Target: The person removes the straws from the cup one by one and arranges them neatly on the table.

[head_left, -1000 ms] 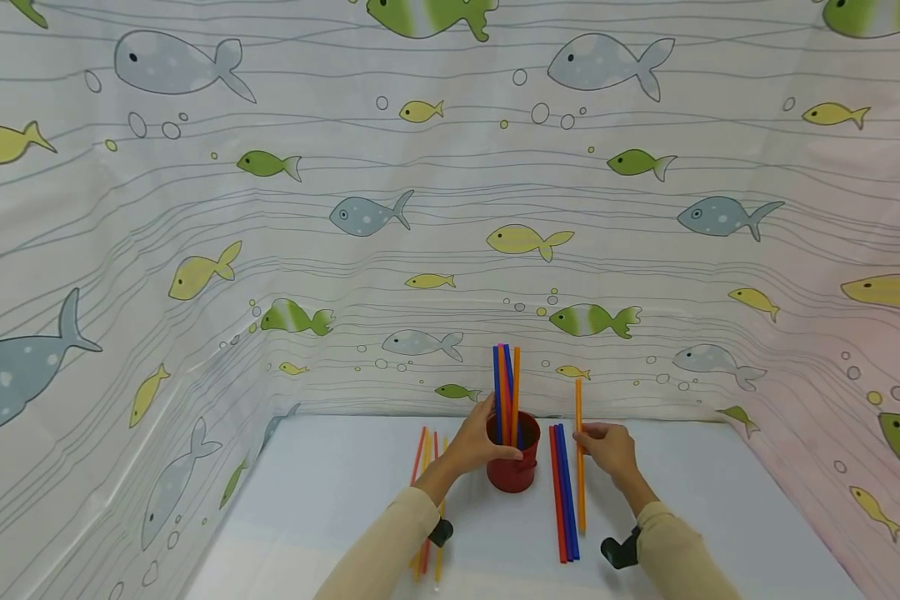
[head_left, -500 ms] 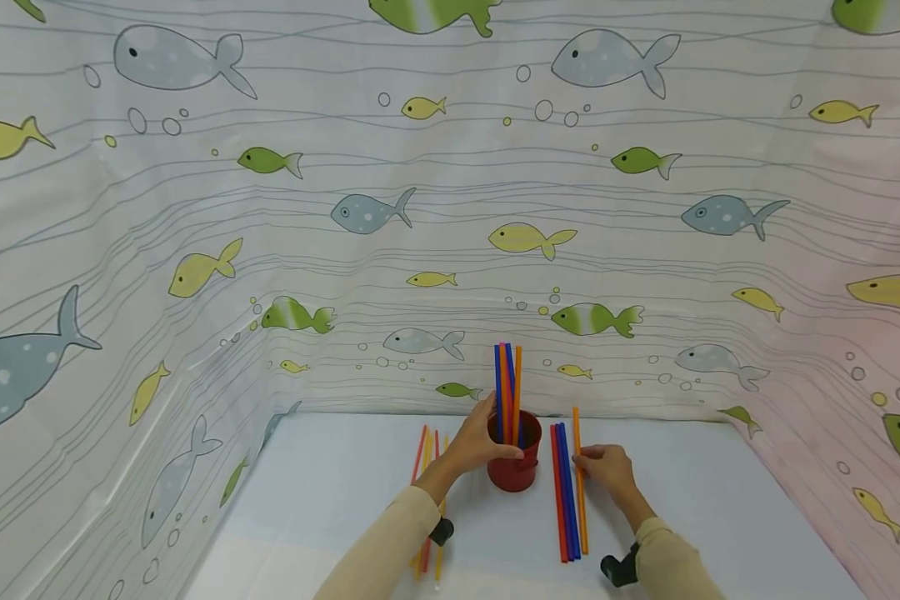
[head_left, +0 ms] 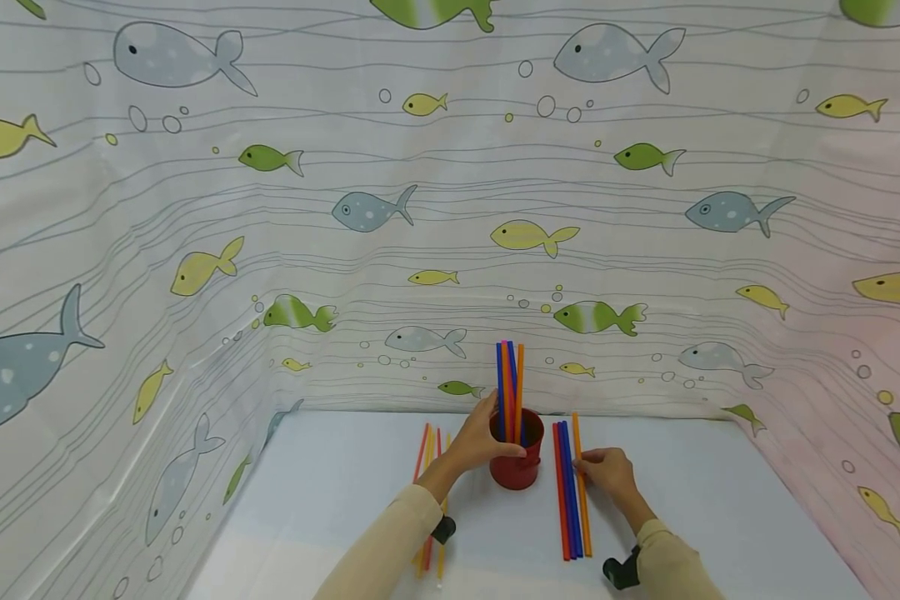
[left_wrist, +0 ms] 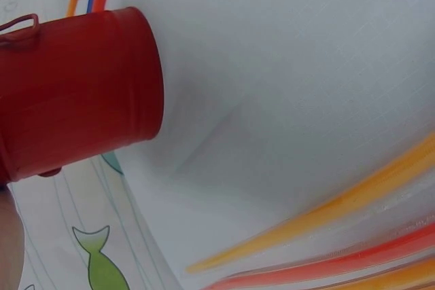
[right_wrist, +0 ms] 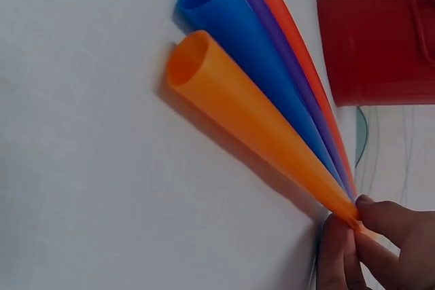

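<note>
My left hand (head_left: 474, 442) holds the red metal cup (head_left: 515, 473) at its upper side, thumb across the front near the rim. Several straws (head_left: 501, 387), blue, orange and pinkish, stand upright in the cup. To the cup's right, my right hand (head_left: 607, 477) pinches an orange straw (head_left: 584, 521) near its far part. That straw lies along two blue straws (head_left: 572, 500) and a red straw (head_left: 559, 492). In the right wrist view the orange straw's open near end (right_wrist: 187, 66) shows beside a blue straw (right_wrist: 238, 32); thumb and fingers close on its far part.
Left of the cup, partly under my left forearm, lie several loose red and yellow-orange straws (head_left: 423, 454). The cup (left_wrist: 81, 93) has a small wire handle. A fish-printed cloth (head_left: 435, 250) walls the back and sides of the white table (head_left: 322, 483).
My right hand has lowered the orange straw, drawing its far end down and bringing it alongside the blue straws. The left hand stays on the cup.
</note>
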The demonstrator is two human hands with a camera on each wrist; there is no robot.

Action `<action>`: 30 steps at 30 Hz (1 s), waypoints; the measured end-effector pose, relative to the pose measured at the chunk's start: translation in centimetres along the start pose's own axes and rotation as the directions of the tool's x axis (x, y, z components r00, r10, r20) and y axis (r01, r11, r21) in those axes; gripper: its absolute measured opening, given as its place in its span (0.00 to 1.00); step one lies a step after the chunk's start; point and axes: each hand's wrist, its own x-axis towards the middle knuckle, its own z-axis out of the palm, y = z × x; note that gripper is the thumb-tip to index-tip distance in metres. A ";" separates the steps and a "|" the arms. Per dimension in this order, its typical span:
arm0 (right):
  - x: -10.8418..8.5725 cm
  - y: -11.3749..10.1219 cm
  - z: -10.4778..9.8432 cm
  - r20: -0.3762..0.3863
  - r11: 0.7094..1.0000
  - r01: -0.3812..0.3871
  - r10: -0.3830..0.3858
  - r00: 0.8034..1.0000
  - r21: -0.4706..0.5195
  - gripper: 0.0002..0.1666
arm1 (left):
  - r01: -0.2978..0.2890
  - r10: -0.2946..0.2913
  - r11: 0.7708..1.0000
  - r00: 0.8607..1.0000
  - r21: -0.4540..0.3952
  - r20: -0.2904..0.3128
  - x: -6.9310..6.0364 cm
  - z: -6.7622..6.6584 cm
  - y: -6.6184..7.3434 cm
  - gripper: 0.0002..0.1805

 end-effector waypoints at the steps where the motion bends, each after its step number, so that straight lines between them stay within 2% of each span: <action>1: 0.0 0.0 0.0 -0.001 1.000 0.008 -0.008 1.000 -0.009 0.19 | -0.003 0.003 1.000 1.000 -0.007 0.002 0.0 0.0 0.0 0.66; 13: -0.4 -0.6 0.1 0.006 0.998 0.035 -0.035 0.999 -0.061 0.17 | -0.013 0.013 1.000 1.000 -0.026 0.003 0.0 0.0 -0.1 0.66; 18: -0.3 -0.6 0.1 0.010 0.997 0.021 -0.020 1.000 -0.073 0.17 | -0.023 0.023 0.999 1.000 -0.029 0.009 0.1 0.0 -0.1 0.66; 30: -0.3 -0.7 0.1 0.016 0.999 0.022 -0.021 1.000 -0.050 0.16 | -0.010 0.010 0.999 1.000 -0.035 0.006 -0.1 -0.1 0.0 0.65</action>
